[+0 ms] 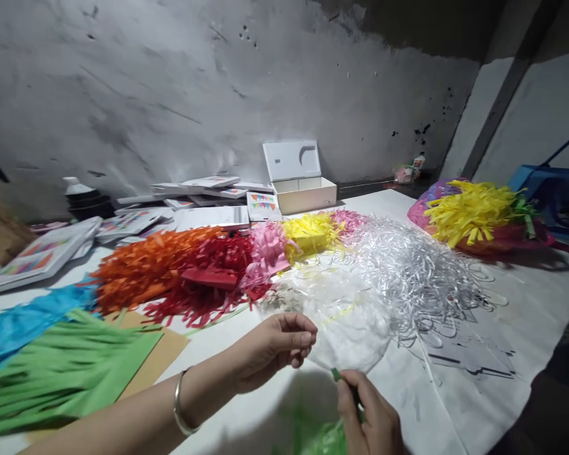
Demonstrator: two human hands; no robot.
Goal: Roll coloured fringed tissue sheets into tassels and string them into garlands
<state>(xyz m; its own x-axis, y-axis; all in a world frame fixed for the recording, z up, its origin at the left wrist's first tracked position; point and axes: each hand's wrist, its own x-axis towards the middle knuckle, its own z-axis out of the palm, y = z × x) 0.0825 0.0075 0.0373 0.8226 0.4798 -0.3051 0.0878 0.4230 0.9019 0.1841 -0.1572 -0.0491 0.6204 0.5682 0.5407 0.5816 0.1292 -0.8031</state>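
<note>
My left hand (277, 344), with a bangle on its wrist, is raised over the white sheet. Its thumb and fingertips are pinched together, and I cannot make out what is between them. Lower and to the right, my right hand (370, 417) is closed on the narrow twisted top of a green paper tassel (326, 439). The tassel's fringe hangs below, blurred and partly cut off by the bottom edge. On the left lies a stack of green fringed tissue paper (71, 357) over a tan sheet (146, 357). A clear plastic bag (341, 316) lies just beyond both hands.
Blue (33, 316), orange (146, 265), red (213, 272), pink (268, 246) and yellow (310, 234) fringed paper forms a row. White string (412, 272) is heaped at right, near yellow tassels (474, 212). An open white box (306, 194) and flat printed packs (213, 218) stand behind.
</note>
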